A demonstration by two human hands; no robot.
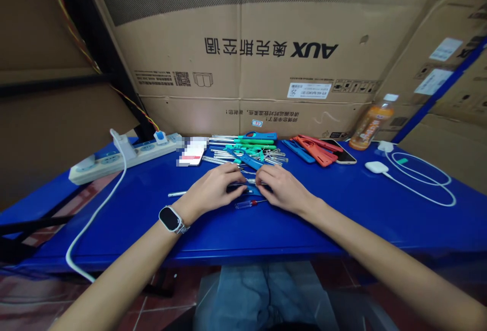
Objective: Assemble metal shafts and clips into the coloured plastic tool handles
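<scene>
My left hand [215, 189] and my right hand [280, 188] meet over the middle of the blue table [342, 209], fingers curled round a small blue and metal piece [249, 185] held between them. A small red-handled screwdriver [247, 203] lies on the table just below the hands. Just behind the hands is a heap of blue, green and teal plastic handles with metal blades [247, 149]. A smartwatch [170, 218] is on my left wrist. What exactly the fingers pinch is partly hidden.
Red and blue handles [314, 149] and a phone [344, 154] lie at the back right, with an orange drink bottle [371, 123]. A white charger and cable [418, 178] sit right. A power strip [122, 156] and white cord lie left. Cardboard boxes [243, 46] wall the back.
</scene>
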